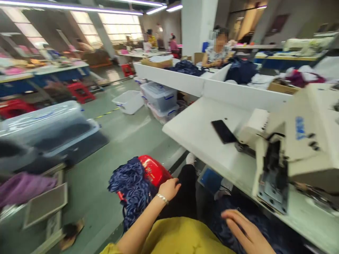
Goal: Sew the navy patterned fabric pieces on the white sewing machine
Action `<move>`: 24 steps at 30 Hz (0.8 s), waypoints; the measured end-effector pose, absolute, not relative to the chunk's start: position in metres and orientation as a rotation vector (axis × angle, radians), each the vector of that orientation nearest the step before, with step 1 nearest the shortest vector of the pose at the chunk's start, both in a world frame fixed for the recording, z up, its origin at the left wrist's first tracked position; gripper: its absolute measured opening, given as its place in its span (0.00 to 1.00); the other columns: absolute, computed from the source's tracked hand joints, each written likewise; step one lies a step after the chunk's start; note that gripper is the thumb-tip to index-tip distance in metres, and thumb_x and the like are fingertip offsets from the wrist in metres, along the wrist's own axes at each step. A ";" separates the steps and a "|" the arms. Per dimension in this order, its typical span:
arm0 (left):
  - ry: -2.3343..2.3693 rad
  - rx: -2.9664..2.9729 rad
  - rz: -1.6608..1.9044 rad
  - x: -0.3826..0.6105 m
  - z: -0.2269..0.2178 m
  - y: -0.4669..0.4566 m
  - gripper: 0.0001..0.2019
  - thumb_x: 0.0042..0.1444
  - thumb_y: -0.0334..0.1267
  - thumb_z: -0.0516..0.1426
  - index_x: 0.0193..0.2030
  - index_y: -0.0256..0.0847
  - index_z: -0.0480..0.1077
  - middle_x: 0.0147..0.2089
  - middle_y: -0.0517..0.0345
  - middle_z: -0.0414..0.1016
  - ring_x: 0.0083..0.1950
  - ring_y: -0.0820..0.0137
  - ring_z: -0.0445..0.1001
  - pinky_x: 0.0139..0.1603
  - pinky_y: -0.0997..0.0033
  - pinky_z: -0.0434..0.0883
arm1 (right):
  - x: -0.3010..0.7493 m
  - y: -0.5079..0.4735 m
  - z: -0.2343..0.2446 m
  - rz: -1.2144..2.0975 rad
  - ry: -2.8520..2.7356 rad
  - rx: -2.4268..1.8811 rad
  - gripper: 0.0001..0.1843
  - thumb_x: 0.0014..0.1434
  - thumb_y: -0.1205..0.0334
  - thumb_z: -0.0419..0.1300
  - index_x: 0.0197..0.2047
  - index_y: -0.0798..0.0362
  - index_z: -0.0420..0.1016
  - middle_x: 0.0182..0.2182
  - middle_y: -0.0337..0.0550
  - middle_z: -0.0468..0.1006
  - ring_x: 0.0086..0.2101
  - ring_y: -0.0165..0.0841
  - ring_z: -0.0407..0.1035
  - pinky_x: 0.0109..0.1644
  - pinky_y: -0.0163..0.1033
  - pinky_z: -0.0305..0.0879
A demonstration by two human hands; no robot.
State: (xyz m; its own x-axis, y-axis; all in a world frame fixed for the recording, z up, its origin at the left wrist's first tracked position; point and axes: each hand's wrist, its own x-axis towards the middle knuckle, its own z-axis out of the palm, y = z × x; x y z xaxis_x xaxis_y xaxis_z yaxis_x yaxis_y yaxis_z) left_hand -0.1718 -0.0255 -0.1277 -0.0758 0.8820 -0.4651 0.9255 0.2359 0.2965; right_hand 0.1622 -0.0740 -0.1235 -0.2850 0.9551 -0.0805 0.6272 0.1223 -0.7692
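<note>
My left hand (169, 189), with a bracelet at its wrist, hovers over or rests on my dark trouser leg; I cannot tell which. Its fingers are loosely bent and slightly apart, and nothing shows in them. Beside it stands a red plastic stool (155, 170) heaped with navy fabric strips (129, 187). On the other side, my right hand (245, 229) has its fingers stretched out and apart. It is above more navy fabric (221, 220) below the table edge; whether it touches the cloth is unclear. No item is visible in it.
A sewing machine (309, 141) and a black phone (224, 131) are on the white table (190, 121) to my right. Lidded plastic boxes (160, 96) stand under the far table. A large clear bin (47, 123) is at left. A co-worker (218, 49) sits opposite.
</note>
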 end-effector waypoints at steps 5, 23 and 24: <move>1.642 1.770 -0.115 -0.131 -0.137 -0.018 0.15 0.64 0.43 0.54 0.53 0.37 0.67 0.48 0.52 0.72 0.44 0.66 0.74 0.46 0.58 0.73 | 0.186 -0.092 -0.190 0.523 -2.081 -1.801 0.13 0.54 0.51 0.61 0.37 0.49 0.78 0.44 0.55 0.79 0.46 0.59 0.71 0.47 0.65 0.68; 0.720 1.565 0.115 0.005 -0.100 -0.010 0.37 0.48 0.74 0.47 0.25 0.35 0.67 0.23 0.62 0.62 0.26 0.74 0.62 0.28 0.74 0.63 | 0.230 -0.137 -0.044 1.285 -1.519 -1.748 0.15 0.63 0.46 0.51 0.42 0.45 0.71 0.38 0.41 0.77 0.41 0.38 0.71 0.48 0.40 0.66; 0.690 1.560 0.136 0.005 -0.085 -0.008 0.34 0.50 0.71 0.50 0.26 0.35 0.67 0.24 0.63 0.61 0.26 0.75 0.60 0.28 0.75 0.62 | 0.227 -0.133 -0.039 1.292 -1.577 -1.775 0.16 0.63 0.46 0.51 0.47 0.44 0.72 0.42 0.43 0.78 0.44 0.40 0.71 0.51 0.42 0.64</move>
State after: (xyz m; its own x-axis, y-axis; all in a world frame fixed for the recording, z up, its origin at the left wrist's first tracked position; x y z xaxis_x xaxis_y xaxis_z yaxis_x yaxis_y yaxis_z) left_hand 0.0053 -0.0079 -0.0855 0.8073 0.4980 -0.3165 0.3402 0.0454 0.9393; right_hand 0.2273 -0.1332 -0.0387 -0.0840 0.9329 -0.3502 0.5267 -0.2568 -0.8103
